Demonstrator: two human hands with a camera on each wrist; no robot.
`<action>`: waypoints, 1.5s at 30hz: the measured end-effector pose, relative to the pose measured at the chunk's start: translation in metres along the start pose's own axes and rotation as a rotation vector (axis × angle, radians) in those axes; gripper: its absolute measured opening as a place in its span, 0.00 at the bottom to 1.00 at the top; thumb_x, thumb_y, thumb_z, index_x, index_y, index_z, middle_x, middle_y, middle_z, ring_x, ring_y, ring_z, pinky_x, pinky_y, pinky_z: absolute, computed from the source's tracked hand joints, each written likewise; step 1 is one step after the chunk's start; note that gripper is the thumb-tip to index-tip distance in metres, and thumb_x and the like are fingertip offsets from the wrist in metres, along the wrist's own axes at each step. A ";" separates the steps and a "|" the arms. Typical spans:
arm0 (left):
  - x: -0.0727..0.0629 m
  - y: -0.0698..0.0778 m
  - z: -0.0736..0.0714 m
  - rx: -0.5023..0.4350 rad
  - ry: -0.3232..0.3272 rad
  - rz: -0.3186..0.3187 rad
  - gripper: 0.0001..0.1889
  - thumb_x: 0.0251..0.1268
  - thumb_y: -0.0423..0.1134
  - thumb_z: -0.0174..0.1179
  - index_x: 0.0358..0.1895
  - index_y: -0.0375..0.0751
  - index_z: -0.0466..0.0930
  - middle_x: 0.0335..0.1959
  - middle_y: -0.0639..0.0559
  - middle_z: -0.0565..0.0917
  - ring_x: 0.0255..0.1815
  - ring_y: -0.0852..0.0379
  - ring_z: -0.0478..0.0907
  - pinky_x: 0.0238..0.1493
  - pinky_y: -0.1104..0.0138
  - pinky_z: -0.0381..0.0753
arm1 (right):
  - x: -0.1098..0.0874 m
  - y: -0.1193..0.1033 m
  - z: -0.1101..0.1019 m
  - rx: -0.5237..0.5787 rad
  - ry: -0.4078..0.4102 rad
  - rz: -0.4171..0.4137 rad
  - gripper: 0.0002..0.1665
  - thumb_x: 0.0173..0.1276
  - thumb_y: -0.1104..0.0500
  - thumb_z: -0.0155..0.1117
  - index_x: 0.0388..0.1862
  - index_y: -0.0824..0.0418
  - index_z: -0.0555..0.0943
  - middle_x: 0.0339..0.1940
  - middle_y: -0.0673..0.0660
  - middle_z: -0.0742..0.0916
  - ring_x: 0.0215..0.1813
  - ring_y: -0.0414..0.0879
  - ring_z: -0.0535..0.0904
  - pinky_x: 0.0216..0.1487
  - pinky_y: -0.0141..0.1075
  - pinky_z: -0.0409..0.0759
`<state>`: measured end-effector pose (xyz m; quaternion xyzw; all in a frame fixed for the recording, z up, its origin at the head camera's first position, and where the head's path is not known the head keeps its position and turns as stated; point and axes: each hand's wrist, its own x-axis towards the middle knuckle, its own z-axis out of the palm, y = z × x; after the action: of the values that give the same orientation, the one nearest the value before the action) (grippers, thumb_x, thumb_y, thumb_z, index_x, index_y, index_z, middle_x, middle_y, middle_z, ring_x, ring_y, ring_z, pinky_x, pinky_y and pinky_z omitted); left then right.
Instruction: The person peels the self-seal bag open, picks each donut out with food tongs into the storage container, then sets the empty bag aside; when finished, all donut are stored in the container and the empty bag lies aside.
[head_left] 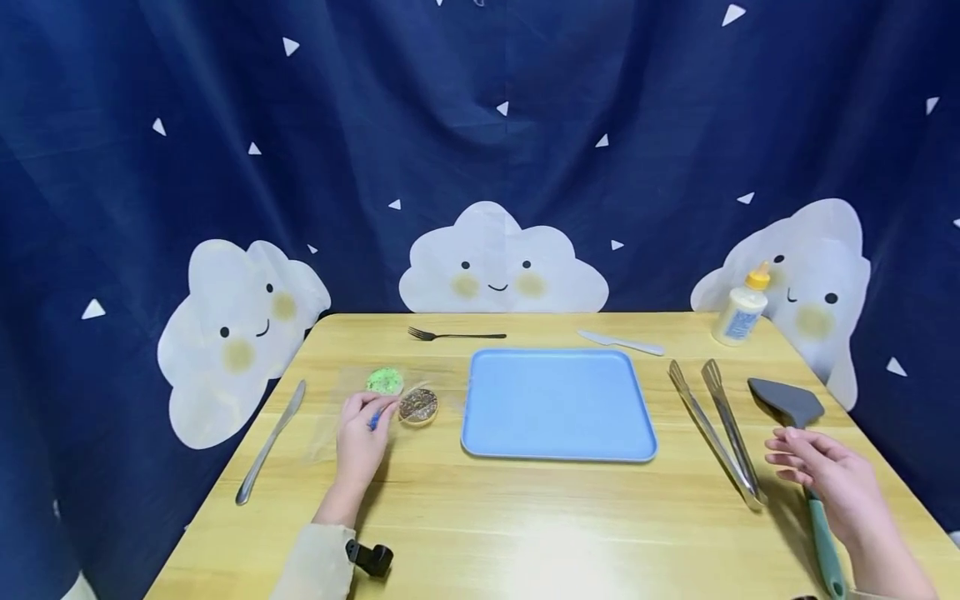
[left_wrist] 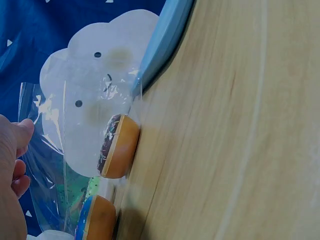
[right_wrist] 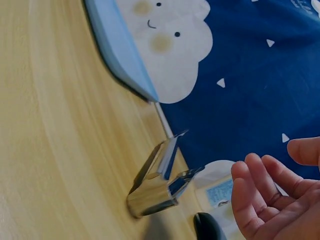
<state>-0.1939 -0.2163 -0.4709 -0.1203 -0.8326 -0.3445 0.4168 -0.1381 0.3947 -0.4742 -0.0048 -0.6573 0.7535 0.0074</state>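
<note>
My left hand [head_left: 362,435] pinches the upper side of a clear plastic bag [left_wrist: 42,150] between thumb and fingers. Inside the bag are toy donuts: a chocolate-topped one with sprinkles [head_left: 417,407], a green-topped one [head_left: 385,381] and a blue-topped one [left_wrist: 95,220], which the hand mostly covers in the head view. On the right, my right hand [head_left: 828,479] hovers with loosely bent fingers over the spatula [head_left: 791,402], which has a grey blade and green handle. Metal tongs [head_left: 723,442] lie beside that hand, their arms spread.
A blue tray [head_left: 558,404] lies mid-table, right of the bag. Behind it are a black fork [head_left: 457,335] and a light knife [head_left: 621,342]. A silver knife [head_left: 272,442] lies at the left edge. A yellow-capped bottle [head_left: 741,310] stands in the back right corner.
</note>
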 end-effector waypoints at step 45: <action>-0.004 -0.002 -0.005 -0.095 0.025 -0.014 0.07 0.46 0.23 0.69 0.31 0.33 0.85 0.31 0.46 0.80 0.35 0.52 0.74 0.40 0.74 0.72 | 0.050 0.001 0.070 -1.123 0.028 0.115 0.41 0.55 0.58 0.66 0.56 0.86 0.60 0.46 0.85 0.68 0.47 0.75 0.65 0.44 0.60 0.71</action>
<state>-0.1890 -0.2211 -0.4729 -0.1298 -0.8108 -0.3881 0.4185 -0.1893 0.3263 -0.4657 -0.0539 -0.9559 0.2873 -0.0287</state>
